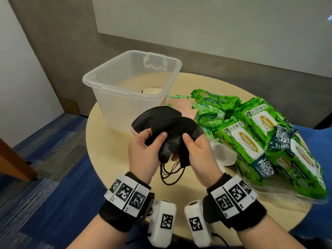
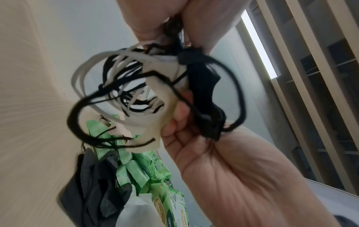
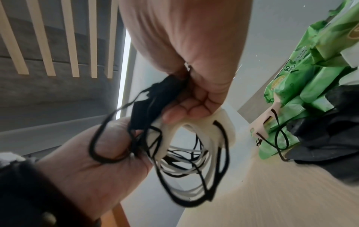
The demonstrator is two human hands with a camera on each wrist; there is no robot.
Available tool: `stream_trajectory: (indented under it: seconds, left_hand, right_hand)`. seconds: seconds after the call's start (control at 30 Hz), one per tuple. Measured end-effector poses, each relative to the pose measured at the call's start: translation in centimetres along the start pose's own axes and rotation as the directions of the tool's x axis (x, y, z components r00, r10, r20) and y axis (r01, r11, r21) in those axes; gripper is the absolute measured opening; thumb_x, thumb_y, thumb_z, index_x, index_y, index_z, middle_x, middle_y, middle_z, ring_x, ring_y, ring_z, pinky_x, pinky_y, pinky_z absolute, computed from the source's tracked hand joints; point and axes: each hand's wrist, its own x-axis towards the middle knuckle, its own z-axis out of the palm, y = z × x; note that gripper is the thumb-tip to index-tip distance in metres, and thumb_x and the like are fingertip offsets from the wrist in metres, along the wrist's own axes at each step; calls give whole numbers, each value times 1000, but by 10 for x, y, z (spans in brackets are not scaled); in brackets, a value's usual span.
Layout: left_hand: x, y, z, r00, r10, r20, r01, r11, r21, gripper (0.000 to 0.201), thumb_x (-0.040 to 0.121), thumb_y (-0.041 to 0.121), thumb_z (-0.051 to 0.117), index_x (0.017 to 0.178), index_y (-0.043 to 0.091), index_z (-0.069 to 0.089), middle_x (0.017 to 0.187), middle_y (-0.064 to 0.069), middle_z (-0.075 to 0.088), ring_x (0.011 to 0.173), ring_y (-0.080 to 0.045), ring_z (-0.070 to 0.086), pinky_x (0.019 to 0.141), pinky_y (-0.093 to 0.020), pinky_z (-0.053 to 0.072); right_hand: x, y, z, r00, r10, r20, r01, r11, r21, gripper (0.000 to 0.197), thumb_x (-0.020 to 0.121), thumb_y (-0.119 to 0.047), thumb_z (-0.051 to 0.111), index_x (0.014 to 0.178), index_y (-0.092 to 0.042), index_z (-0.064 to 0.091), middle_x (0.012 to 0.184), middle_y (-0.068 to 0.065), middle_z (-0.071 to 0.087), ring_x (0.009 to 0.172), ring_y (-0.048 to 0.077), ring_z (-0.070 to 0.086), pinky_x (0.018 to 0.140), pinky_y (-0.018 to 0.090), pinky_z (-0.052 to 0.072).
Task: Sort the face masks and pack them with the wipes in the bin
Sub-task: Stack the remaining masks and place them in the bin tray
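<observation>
Black pleated masks (image 1: 167,126) — both hands (image 1: 143,150) pinching.

A round, pale wood-grain table (image 1: 100,159) fills the middle of the head view. Under it lies carpet (image 1: 45,177) in blue with grey striped patches. A grey wall (image 1: 71,51) stands behind the table, carrying a large white board (image 1: 215,24) across its upper part. A white wall (image 1: 16,69) runs along the left. A slanted brown wooden piece (image 1: 14,162) juts in from the left edge. A crumpled clear plastic wrapper (image 1: 294,198) lies on the right side of the table. The wrist views show a ceiling with pale slats (image 3: 58,38) and a bright strip light (image 2: 258,44).
</observation>
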Motion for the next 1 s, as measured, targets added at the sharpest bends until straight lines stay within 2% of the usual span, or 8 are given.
stream_trajectory:
  seconds: [0.07,0.17,0.4,0.5,0.6,0.7,0.8,1.0]
  left_hand:
    - [3,0,-2,1000,8,-27,-9,1000,-13,16,84,6,65,84,21,71,86,-2,74,89,-21,70,82,-41,55]
    - [6,1,-5,999,13,-45,-14,1000,-23,14,84,7,65,84,20,70,85,-1,74,87,-18,70,80,-36,55]
    - [11,2,-13,996,40,-78,-38,999,20,10,83,11,67,81,22,68,83,-2,71,85,-17,68,77,-35,55]
    - [13,4,-17,997,42,-64,-41,999,19,11,83,11,66,82,23,67,83,0,71,83,-11,68,75,-29,55]
    - [11,1,-13,999,37,-14,-37,999,24,10,81,9,68,81,19,69,78,0,72,79,-14,68,71,-27,54]
    - [7,-1,-7,997,27,68,-29,999,34,12,80,7,69,80,19,69,74,2,72,76,-13,69,69,-26,54]
    - [6,-3,-5,989,28,143,-38,997,66,13,80,7,69,80,19,70,75,-1,72,78,-16,68,72,-30,55]
    - [5,2,-8,974,-22,226,4,997,79,10,80,24,66,84,15,70,80,-5,72,82,-17,69,72,-27,55]
  right_hand:
    - [-4,-4,-3,1000,-7,31,5,999,49,28,92,-6,52,118,-16,46,116,14,62,102,29,63,75,41,56]
    - [-8,-9,-9,987,4,159,-23,993,117,41,83,3,60,114,-18,43,108,14,63,80,23,68,49,28,54]
    - [-5,-18,-28,881,294,371,-255,955,-151,36,85,6,57,112,-10,39,48,6,55,28,14,42,35,20,37]
    - [2,-23,-37,929,300,218,-251,941,-226,37,83,3,61,113,-7,41,57,8,58,39,15,49,42,24,42]
    - [9,-30,-37,996,-83,-18,68,906,-417,34,84,-23,66,111,-19,47,101,1,57,88,11,55,77,25,45]
    - [10,-39,-34,936,-320,143,341,732,-590,33,81,-44,56,112,-35,52,114,-9,51,112,10,47,97,36,37]
    - [11,-41,-29,926,-233,297,374,671,-640,23,81,-39,55,103,-34,59,103,-4,59,103,15,53,93,45,40]
    - [13,-41,-35,930,-101,352,292,785,-546,22,85,-7,62,75,-26,57,73,-7,58,73,10,55,71,30,44]
